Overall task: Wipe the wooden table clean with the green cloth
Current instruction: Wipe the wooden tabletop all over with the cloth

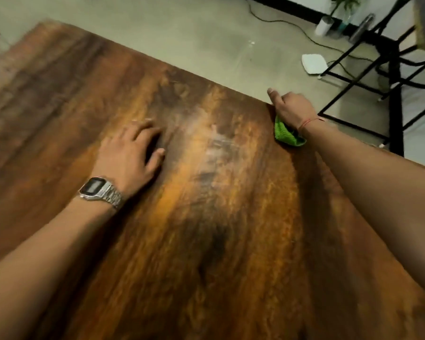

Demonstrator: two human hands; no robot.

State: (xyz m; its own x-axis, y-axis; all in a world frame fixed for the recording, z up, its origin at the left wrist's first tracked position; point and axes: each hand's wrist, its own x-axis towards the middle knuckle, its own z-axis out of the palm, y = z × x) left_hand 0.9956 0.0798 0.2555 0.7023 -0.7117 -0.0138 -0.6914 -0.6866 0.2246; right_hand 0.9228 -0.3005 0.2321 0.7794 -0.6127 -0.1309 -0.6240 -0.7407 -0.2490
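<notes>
Mid-wipe at the worktop's (206, 217) right edge, my right hand (293, 110) clutches the green cloth (286, 134), left hand (130, 155) flat and released; next, sweep toward the pale smear (214, 141) at centre.

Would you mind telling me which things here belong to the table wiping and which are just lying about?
Part of the job:
- green cloth, under the right hand at the table's far edge
- wooden table
- left hand, flat on the table

Just lying about:
- white flat thing on the floor
- black metal frame
- potted plant
- cable across the floor
</notes>
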